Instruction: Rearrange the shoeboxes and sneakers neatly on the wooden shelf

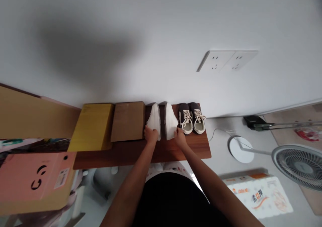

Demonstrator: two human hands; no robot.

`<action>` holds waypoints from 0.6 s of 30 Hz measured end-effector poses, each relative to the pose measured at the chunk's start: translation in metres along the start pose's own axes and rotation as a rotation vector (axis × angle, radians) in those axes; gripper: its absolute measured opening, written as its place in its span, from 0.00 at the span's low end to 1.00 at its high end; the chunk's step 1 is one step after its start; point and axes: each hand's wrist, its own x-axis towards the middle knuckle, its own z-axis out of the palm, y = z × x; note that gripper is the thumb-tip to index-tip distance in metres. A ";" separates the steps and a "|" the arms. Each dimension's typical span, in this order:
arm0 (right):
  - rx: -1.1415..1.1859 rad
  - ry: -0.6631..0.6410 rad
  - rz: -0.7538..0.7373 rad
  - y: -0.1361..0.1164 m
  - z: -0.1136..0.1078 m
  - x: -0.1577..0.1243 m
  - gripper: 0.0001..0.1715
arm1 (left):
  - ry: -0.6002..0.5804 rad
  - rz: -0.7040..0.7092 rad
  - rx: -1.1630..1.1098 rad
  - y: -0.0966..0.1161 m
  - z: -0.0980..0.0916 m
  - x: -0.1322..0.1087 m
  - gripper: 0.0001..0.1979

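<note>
Two hands on the desk here, and both are on shoes! The left hand (151, 135) is on the near end of the left white sneaker (154, 119), fingers (147, 130) curled against it. The right hand (179, 137) does the same on the right white sneaker (171, 122), fingers (178, 131) closed on its near end. It looks like a grip on each, though the shoes hide part of the fingers.

Count along the wooden desk (141, 157): two white sneakers side by side with a narrow dark gap between them, then two grey sneakers (191, 118) with cream laces, just beside them on the right. On the other side sit one flat brown cardboard box (128, 121), touching distance from the left sneaker, and one yellow box (92, 127) next to it.

The right hand sits close to the nearer grey sneaker. A strip of bare wood runs in front of the hands to the desk's near edge, just below them, and the desk's right end comes up shortly past the grey pair. The wall rises right behind the shoes, with a double socket plate (227, 60) above them. Down on the floor, off to the right, stands a grey fan (299, 166).
</note>
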 end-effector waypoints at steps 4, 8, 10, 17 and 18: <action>-0.153 0.096 -0.224 0.016 -0.028 -0.016 0.24 | -0.028 0.445 0.109 0.011 0.032 -0.049 0.30; -0.409 0.229 -0.016 0.023 -0.074 0.006 0.24 | -0.608 0.571 0.246 0.036 0.094 -0.082 0.21; -0.525 0.133 0.149 0.022 -0.092 0.026 0.22 | -0.720 0.459 0.429 0.050 0.122 -0.085 0.16; -0.607 -0.015 0.266 0.016 -0.105 0.055 0.17 | -0.836 0.426 0.607 0.053 0.142 -0.075 0.14; -0.571 0.010 0.254 0.018 -0.106 0.056 0.16 | -0.834 0.433 0.594 0.050 0.140 -0.076 0.12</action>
